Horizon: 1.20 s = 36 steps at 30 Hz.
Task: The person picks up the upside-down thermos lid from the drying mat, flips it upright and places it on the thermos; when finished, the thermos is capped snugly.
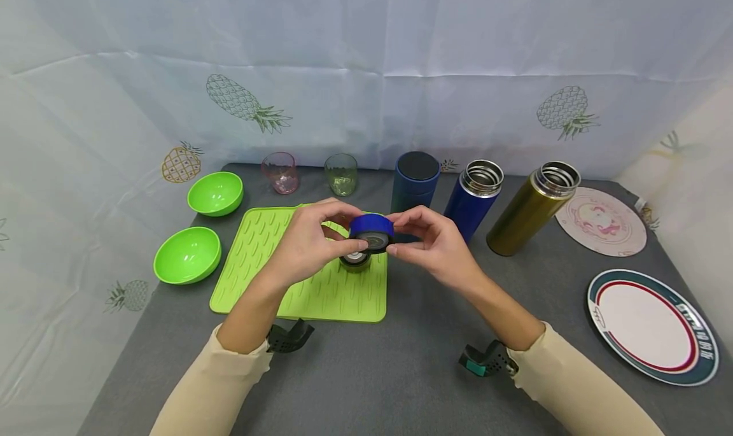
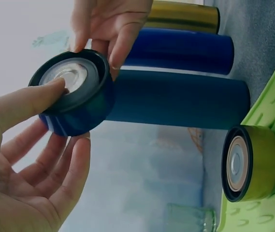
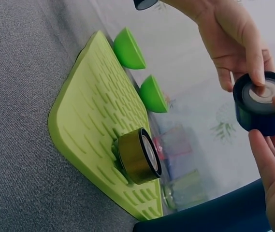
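A blue bottle lid is held in the air between both hands, its hollow underside with a pale round seal facing the person. My left hand pinches it, thumb on the seal and fingers on the outer side. From the other side my right hand grips the rim between thumb and fingertips. Below, a gold lid lies underside up on the green ribbed mat. Behind the right hand stand a blue bottle and a gold bottle, both uncapped, and a dark blue bottle with its top on.
Two green bowls stand left of the mat. A pink glass and a green glass are at the back near the curtain. On the right lie a pink round mat and a white plate with a dark rim.
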{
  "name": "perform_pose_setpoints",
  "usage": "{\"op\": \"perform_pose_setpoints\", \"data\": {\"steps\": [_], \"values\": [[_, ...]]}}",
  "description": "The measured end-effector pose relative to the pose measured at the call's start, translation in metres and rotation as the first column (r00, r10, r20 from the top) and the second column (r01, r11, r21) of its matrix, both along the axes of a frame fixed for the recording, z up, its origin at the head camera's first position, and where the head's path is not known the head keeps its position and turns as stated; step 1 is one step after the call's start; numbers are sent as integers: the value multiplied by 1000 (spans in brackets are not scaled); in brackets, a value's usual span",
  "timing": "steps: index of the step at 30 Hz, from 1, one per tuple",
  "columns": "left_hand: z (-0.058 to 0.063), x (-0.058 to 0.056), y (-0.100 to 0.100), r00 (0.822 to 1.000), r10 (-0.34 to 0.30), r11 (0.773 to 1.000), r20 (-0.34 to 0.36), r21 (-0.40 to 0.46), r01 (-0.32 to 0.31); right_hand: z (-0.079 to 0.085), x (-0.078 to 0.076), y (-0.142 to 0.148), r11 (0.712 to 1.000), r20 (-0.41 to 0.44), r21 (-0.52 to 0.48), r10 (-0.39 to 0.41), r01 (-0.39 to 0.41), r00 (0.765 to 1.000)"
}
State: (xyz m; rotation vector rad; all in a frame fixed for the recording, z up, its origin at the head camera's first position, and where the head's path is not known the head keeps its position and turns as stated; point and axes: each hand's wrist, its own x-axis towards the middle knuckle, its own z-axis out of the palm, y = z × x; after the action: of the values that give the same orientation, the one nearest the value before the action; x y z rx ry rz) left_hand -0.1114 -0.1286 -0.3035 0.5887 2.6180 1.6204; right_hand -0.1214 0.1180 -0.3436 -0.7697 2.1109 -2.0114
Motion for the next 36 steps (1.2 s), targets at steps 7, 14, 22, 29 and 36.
{"op": "perform_pose_setpoints", "data": {"steps": [7,14,22,29,36], "values": [[-2,1,2,999,-7,1000,-52,27,9,3,1,1,999,89,-19,30,-28,996],[-2,3,8,992,-13,999,-123,29,17,2,1,0,997,138,-28,75,-72,988],[-2,5,12,986,-19,999,-163,-45,12,-1,1,-1,998,88,15,63,-64,994],[-3,4,12,991,-20,997,-133,-74,10,0,1,0,998,43,32,43,-45,998],[-1,3,8,999,-43,998,-27,-37,42,3,1,3,999,46,14,39,-39,998]]}}
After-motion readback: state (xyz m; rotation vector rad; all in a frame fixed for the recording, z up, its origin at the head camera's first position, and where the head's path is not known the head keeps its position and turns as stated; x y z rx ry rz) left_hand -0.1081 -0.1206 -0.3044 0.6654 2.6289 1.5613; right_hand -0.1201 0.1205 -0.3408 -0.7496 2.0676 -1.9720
